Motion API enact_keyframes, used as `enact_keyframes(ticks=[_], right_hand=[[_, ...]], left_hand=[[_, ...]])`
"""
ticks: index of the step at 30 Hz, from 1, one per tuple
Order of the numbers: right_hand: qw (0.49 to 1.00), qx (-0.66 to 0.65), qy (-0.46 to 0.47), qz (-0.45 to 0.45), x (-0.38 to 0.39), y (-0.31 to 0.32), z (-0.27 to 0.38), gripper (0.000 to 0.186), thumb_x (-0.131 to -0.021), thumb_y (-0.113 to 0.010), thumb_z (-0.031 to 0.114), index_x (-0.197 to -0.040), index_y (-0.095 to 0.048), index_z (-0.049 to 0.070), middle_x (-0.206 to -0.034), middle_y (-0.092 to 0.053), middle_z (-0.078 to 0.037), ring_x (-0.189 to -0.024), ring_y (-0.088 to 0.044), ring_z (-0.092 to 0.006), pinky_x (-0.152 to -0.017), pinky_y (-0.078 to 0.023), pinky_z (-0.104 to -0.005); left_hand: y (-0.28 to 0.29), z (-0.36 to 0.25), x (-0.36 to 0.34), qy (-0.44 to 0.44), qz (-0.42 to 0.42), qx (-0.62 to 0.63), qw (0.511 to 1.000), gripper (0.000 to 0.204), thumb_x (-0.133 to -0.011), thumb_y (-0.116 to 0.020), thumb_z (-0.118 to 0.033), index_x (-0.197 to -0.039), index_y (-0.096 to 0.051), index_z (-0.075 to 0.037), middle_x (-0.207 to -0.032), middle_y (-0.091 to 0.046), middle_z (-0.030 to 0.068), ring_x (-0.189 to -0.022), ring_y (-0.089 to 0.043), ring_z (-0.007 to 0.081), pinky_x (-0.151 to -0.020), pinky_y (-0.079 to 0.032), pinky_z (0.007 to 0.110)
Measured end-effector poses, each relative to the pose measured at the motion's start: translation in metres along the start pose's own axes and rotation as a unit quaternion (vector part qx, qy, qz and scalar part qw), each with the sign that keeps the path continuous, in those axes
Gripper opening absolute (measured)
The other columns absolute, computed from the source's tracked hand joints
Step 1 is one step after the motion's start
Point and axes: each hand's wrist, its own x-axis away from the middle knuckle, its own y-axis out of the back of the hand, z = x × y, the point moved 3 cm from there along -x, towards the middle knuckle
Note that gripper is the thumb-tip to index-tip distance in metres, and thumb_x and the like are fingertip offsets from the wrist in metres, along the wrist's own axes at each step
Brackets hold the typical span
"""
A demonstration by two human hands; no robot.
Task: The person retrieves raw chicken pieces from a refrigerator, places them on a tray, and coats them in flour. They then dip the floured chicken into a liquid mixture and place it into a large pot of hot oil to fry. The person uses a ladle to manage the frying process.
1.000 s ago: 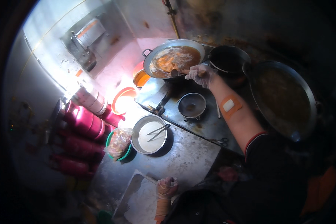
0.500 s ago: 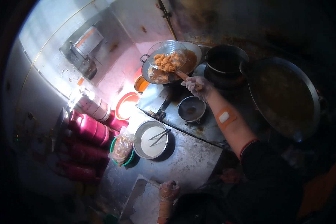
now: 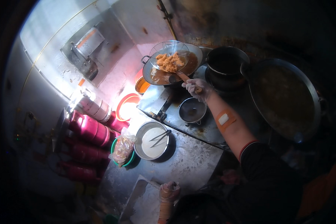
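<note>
My right hand, in a clear plastic glove, is closed round the wooden handle of a wire skimmer. In its mesh basket lies a heap of golden-brown fried pieces, held above a wide wok of brown oil. Some pale foam shows on the oil. My left hand, also gloved, is low in the view with its fingers curled, beside a tray of white powder. Whether anything is inside those fingers is hidden.
A metal pot holds white powder and tongs. Beside it, a bag of pale pieces rests in a green basin. A small pan, dark pot and large oil pan are near my right arm. Pink gas cylinders stand left.
The fried pieces sit in a tighter heap in the skimmer, which stays over the wok. Both hands keep nearly the same places; the whole view shifts slightly.
</note>
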Motion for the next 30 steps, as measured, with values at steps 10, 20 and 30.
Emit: enact_keyframes(ticks=[10,20,30], right_hand=[[0.969,0.181,0.092,-0.138,-0.016,-0.016,0.004,0.018,-0.106,-0.045,0.011,-0.089,-0.046,0.005,-0.063,-0.043,0.001,-0.045,-0.047,-0.0081,-0.041,-0.047,-0.0212],[0.428,0.831,0.020,-0.356,-0.023,-0.016,0.083,0.010,-0.096,-0.060,0.013,-0.098,-0.067,0.005,-0.093,-0.069,-0.015,-0.079,-0.069,-0.0258,-0.065,-0.058,-0.0389],[0.253,0.776,0.227,-0.531,0.028,-0.060,0.039,0.041,-0.099,-0.046,0.014,-0.135,-0.049,-0.005,-0.132,-0.063,-0.032,-0.125,-0.062,-0.0446,-0.104,-0.051,-0.0493]], left_hand=[[-0.013,0.019,0.005,-0.019,0.033,0.067,0.997,0.019,-0.077,-0.079,-0.028,-0.085,-0.069,-0.014,-0.075,-0.067,0.0118,-0.069,-0.063,0.0370,-0.067,-0.049,0.050],[-0.014,0.016,0.010,0.002,0.009,0.045,0.999,0.020,-0.077,-0.079,-0.030,-0.082,-0.069,-0.014,-0.075,-0.066,0.0111,-0.074,-0.064,0.0360,-0.073,-0.049,0.049],[0.000,0.011,0.003,0.031,0.029,0.092,0.995,0.019,-0.077,-0.079,-0.029,-0.082,-0.070,-0.013,-0.072,-0.064,0.0136,-0.069,-0.063,0.0376,-0.070,-0.049,0.049]])
